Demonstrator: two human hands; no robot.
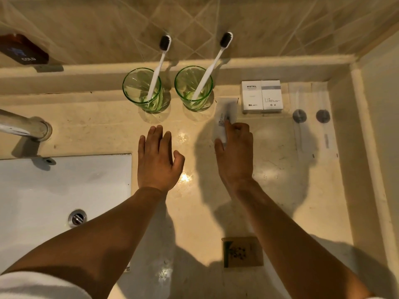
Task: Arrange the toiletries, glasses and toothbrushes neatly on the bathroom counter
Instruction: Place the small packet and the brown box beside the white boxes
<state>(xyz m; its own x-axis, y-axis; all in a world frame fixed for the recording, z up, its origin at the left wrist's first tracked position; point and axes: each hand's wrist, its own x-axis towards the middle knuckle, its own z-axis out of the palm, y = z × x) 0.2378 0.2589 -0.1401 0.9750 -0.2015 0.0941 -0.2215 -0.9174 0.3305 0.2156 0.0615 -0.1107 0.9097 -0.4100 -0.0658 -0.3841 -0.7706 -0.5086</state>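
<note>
The right hand (235, 147) pinches a thin, light, likely slippery sachet (224, 117) beside the box (261, 97), best held by its edges; the left hand (158, 157) hovers spread.

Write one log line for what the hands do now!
right hand: fingers on white sachet | left hand: open, empty | toothbrushes in glasses

Hotel bathroom, sink (43, 190), tiled wall (108, 29), box (251, 97) marked HOTEL
</note>
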